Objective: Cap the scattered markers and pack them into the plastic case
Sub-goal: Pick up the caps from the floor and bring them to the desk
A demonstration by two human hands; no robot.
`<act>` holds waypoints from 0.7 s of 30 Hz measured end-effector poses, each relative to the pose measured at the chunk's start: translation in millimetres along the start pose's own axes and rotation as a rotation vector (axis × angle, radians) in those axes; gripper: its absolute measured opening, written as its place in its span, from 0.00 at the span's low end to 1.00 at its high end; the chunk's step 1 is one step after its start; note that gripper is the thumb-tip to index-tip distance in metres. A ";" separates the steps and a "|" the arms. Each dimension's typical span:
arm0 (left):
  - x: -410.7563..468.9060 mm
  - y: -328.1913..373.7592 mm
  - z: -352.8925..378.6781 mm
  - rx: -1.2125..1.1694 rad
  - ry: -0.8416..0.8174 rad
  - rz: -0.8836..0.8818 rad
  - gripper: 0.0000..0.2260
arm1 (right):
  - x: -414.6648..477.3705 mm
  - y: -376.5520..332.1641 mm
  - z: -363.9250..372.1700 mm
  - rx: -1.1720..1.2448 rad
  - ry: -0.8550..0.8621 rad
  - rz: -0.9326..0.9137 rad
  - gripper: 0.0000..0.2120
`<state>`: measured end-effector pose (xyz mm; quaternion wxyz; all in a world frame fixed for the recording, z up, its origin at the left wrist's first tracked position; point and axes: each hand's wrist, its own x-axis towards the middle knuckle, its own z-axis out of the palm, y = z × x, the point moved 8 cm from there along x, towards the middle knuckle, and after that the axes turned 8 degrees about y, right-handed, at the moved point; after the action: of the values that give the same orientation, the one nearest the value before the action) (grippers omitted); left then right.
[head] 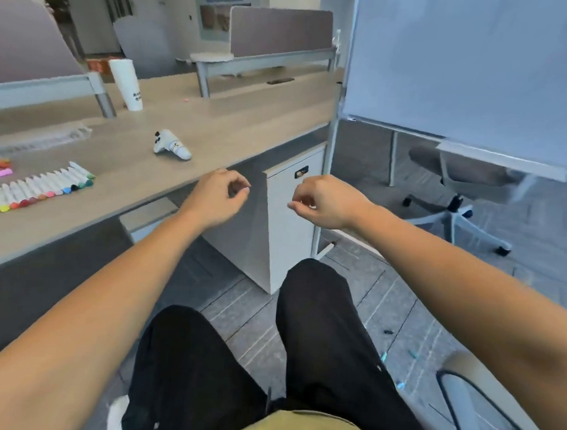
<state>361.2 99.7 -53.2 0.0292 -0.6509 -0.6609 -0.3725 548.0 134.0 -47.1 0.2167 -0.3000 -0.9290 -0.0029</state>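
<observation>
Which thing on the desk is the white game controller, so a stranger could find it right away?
Start from the long wooden desk. The white controller lies alone on it, nearer than the tall white paper cup and right of the row of markers. Black buttons and two handles set it apart.

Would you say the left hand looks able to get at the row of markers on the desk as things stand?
Probably yes. The left hand hangs empty at the desk edge, and the bare desktop between it and the row of markers holds nothing in the way. It lies well off to that side, so the arm would need to swing across.
</observation>
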 end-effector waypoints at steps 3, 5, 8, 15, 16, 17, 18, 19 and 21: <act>9.4 47.0 37.5 -0.063 -0.069 0.021 0.05 | -40.5 25.8 -16.9 -0.009 0.035 0.090 0.12; 10.6 76.2 62.6 -0.096 -0.114 0.041 0.04 | -66.4 46.0 -22.5 -0.037 0.024 0.156 0.11; 4.2 113.1 104.7 -0.098 -0.232 0.102 0.06 | -103.1 76.4 -22.9 -0.081 -0.058 0.253 0.15; -8.0 153.1 206.9 -0.138 -0.483 0.104 0.05 | -183.3 153.6 -11.7 -0.218 -0.082 0.617 0.08; -8.6 160.2 223.3 -0.151 -0.521 0.108 0.05 | -195.7 163.8 -9.3 -0.211 -0.082 0.671 0.08; -8.5 166.6 239.8 -0.160 -0.557 0.106 0.05 | -208.0 173.6 -6.7 -0.204 -0.093 0.723 0.09; -8.4 173.8 256.6 -0.169 -0.596 0.107 0.05 | -219.9 184.0 -4.2 -0.197 -0.109 0.774 0.09; -9.2 182.4 277.4 -0.179 -0.642 0.111 0.05 | -233.1 196.3 -0.5 -0.184 -0.134 0.828 0.09; -15.2 195.0 319.4 -0.194 -0.725 0.114 0.05 | -258.0 219.4 11.1 -0.143 -0.202 0.917 0.09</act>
<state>678.0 232.0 -202.8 -0.2476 -0.7759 -0.5526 -0.1768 853.5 171.9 -188.9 0.0828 -0.6921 -0.7147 0.0586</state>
